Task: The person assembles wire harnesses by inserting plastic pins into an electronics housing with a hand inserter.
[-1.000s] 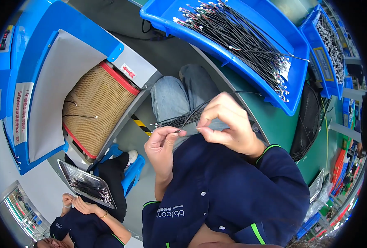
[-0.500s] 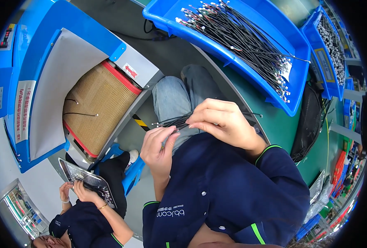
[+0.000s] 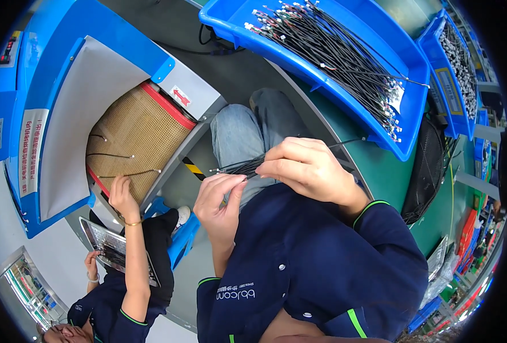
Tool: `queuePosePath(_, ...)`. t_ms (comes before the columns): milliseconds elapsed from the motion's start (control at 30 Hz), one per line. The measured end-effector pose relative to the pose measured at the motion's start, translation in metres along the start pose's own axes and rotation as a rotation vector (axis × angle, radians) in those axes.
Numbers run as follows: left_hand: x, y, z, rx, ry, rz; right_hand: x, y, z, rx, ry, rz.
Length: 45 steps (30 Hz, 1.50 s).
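Observation:
A bundle of thin black cables (image 3: 243,167) with small white connectors is held across my lap. My left hand (image 3: 218,197) is closed at the bundle's near side, thumb against fingers. With its fingers curled, my right hand (image 3: 303,167) grips the bundle's right part. One black cable sticks out past my right hand toward the green tabletop, a small connector at its tip. Just what sits between my fingertips is hidden.
A blue bin (image 3: 345,108) of loose black cables stands on the green table (image 3: 373,166). At left, a blue machine has a mesh conveyor belt (image 3: 145,128) carrying several cables. A co-worker's hand (image 3: 122,197) reaches to the belt; a metal tray (image 3: 107,237) rests on their lap.
The cable end beyond my right hand has swung upward. The co-worker's hand has moved from the tray to the belt, where another cable now lies. My hands have barely moved.

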<state>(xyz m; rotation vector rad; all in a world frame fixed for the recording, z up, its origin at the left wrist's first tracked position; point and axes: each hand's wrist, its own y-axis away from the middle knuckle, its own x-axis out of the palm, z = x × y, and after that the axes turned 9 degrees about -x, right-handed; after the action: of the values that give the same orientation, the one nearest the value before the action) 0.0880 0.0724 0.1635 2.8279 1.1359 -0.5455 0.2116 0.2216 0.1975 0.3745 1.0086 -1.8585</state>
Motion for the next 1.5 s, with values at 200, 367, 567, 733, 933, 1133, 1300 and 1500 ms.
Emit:
queuePosePath(200,0.001,0.001,0.001,0.041,-0.053,-0.008,0.001,0.001,0.001,-0.002,0.018,0.042)
queuePosePath(367,0.002,0.0,-0.002,0.068,-0.095,-0.02,-0.001,0.0,0.001,-0.012,0.026,0.045)
queuePosePath(567,0.0,-0.001,0.003,0.238,-0.215,-0.061,0.001,0.001,0.004,0.026,0.023,0.044)
queuePosePath(733,-0.003,-0.001,0.007,0.288,-0.239,-0.053,0.002,-0.001,0.002,0.005,0.029,0.046)
queuePosePath(933,-0.009,-0.003,0.007,0.315,-0.223,-0.047,0.003,-0.004,0.003,-0.064,0.043,0.043)
queuePosePath(1133,-0.026,-0.008,0.002,0.314,-0.148,-0.05,0.002,-0.013,0.009,0.017,-0.072,-0.012)
queuePosePath(1300,-0.034,-0.007,-0.008,0.337,-0.152,-0.047,0.0,-0.02,0.014,0.041,-0.154,-0.002)
queuePosePath(1500,-0.041,-0.01,-0.014,0.37,-0.148,-0.069,0.0,-0.029,0.024,0.13,-0.292,-0.021)
